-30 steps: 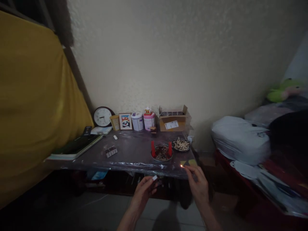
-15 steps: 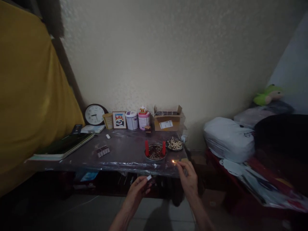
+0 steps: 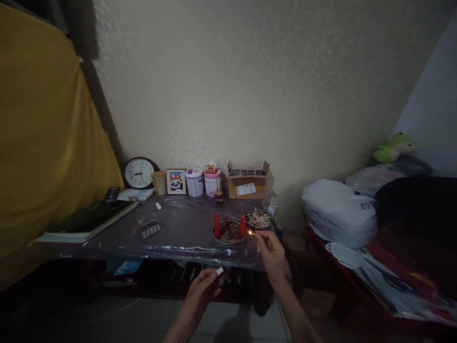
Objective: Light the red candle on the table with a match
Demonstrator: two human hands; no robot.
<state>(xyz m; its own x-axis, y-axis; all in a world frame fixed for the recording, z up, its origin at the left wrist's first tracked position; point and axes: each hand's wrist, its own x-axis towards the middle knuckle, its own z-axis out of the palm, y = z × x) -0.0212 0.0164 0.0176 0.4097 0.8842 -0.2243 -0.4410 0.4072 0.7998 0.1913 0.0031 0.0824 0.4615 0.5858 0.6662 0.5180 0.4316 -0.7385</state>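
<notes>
Right grip (image 3: 273,253): pinches thin lit wooden match (image 3: 252,233) by tail, likely avoiding burns.
Match: just right of upright red cylindrical candles (image 3: 242,225).
Left grip (image 3: 202,288): holds small white-ended box (image 3: 219,271) apart, probably for safety.

A short gap separates your right hand (image 3: 273,252) from the red candle (image 3: 242,225) on the right side of the dish (image 3: 229,242), and the lit match (image 3: 252,233) reaches into it. A second red candle (image 3: 216,224) stands upright across the dish to the left. Just past your right hand, the plate of matchsticks (image 3: 263,226) blocks the way. Left of the dish, open tabletop (image 3: 185,224) stretches to a row of small boxes (image 3: 150,229)
</notes>
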